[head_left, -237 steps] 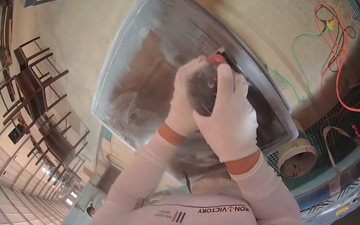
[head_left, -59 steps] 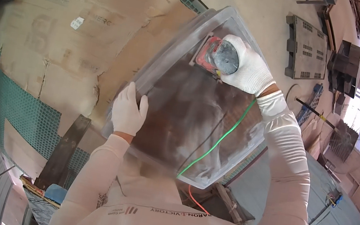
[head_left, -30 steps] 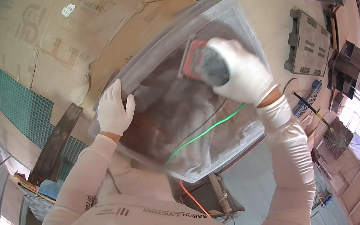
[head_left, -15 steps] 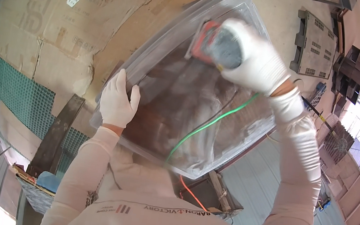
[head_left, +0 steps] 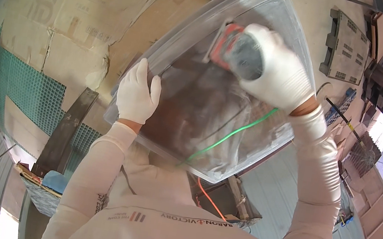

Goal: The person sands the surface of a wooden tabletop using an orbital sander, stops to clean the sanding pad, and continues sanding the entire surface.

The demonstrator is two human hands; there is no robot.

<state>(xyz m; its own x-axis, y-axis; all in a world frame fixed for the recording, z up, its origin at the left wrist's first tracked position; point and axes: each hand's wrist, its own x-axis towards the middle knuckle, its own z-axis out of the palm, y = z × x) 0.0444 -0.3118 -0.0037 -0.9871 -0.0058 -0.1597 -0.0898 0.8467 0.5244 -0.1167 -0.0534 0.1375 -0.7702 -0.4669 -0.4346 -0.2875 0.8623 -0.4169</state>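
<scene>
A large dark panel with a raised grey rim [head_left: 299, 56], dusted pale, lies in front of me. My right hand [head_left: 280, 71], in a white glove, is wrapped round a red and grey power sander [head_left: 229, 45]. The sander's flat pad lies against the panel's far part, near its left rim, slightly blurred. A green cord [head_left: 243, 129] trails across the panel below that hand. My left hand [head_left: 138, 93], also gloved, rests on the panel's near left edge, fingers stretched and thumb apart, holding nothing.
Flattened cardboard [head_left: 75, 14] and green mesh [head_left: 31, 77] spread out on the left, with a dark beam [head_left: 67, 131] nearby. An orange cord [head_left: 211, 200] hangs below the panel's near edge. At the right stand a grey pallet [head_left: 348, 47] and a fan [head_left: 363, 153].
The view has shifted a little, so the surroundings sit differently. The sander stays in my right hand on the panel's far part. My left hand keeps to the left edge.
</scene>
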